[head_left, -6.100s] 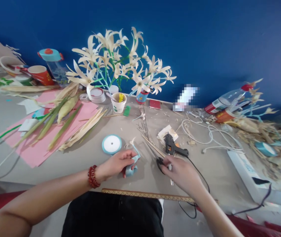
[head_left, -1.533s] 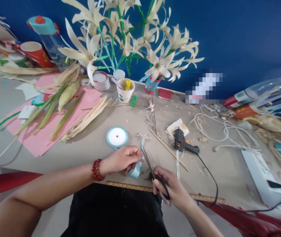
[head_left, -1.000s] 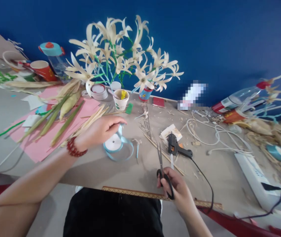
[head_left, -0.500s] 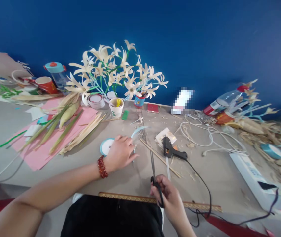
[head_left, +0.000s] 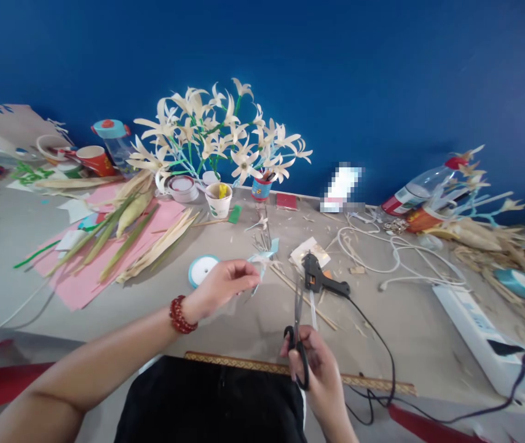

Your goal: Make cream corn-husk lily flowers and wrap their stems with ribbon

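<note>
The left hand [head_left: 225, 286], with a beaded bracelet [head_left: 180, 315] at the wrist, has its thumb and fingertips nearly together beside a small pale flower [head_left: 260, 261] with a light-blue stem; whether it has hold of the flower cannot be determined. The right hand [head_left: 318, 360] is closed around the black handles of the scissors [head_left: 297, 315], their blades pointing away from the body, near the glue gun [head_left: 314, 274]. The ribbon spool [head_left: 201, 268] lies on the table [head_left: 161, 311] just beyond the left hand, and a piece of light-blue ribbon [head_left: 272, 245] shows beyond the flower.
</note>
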The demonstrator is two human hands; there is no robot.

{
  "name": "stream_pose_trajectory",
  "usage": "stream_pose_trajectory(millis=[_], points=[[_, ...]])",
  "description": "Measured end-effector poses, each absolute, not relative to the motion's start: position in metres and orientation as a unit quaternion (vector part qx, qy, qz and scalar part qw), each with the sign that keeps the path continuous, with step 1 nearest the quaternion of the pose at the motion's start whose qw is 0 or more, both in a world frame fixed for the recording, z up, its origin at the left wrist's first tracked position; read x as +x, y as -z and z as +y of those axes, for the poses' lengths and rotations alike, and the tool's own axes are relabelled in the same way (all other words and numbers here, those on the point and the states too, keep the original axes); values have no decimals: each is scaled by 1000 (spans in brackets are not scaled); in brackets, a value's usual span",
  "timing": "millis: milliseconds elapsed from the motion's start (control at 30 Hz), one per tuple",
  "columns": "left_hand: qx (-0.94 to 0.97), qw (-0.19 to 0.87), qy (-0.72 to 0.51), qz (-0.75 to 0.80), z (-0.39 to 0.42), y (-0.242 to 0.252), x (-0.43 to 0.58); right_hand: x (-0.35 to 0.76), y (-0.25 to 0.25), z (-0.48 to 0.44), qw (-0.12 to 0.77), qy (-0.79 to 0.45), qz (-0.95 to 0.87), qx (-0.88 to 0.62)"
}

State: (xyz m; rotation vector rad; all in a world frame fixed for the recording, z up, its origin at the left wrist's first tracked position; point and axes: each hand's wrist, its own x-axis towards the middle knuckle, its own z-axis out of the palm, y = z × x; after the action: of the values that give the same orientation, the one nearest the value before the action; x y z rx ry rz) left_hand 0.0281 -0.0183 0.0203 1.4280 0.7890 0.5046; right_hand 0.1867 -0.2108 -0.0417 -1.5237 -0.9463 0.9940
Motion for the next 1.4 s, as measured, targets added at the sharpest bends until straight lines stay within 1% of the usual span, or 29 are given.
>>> stream_pose_trajectory(millis=[33, 100, 233, 400, 533, 600, 1000, 1400], points=[[559, 713, -247, 344, -21, -24, 27, 185, 41, -210, 531, -414, -389, -629], [452, 778, -295, 321, -25, -31, 26, 180, 41, -207, 550, -413, -385, -615], [351, 818, -366, 270, -33, -33, 26, 165, 36, -197, 562, -436, -400, -577], [331, 792, -454, 238, -42, -28, 26, 145, 25, -187, 574, -515, -383, -508], [334, 769, -504, 207, -48, -26, 26, 128, 29, -186, 599, -597, -334, -415], [343, 762, -516, 189, -49, -25, 25, 121, 32, -187, 605, -619, -328, -378], [468, 702, -520, 138, -54, -18, 22, 123, 20, -173, 633, -588, -339, -372], [475, 700, -518, 123, -55, -15, 26, 124, 5, -174, 633, -609, -305, -367]])
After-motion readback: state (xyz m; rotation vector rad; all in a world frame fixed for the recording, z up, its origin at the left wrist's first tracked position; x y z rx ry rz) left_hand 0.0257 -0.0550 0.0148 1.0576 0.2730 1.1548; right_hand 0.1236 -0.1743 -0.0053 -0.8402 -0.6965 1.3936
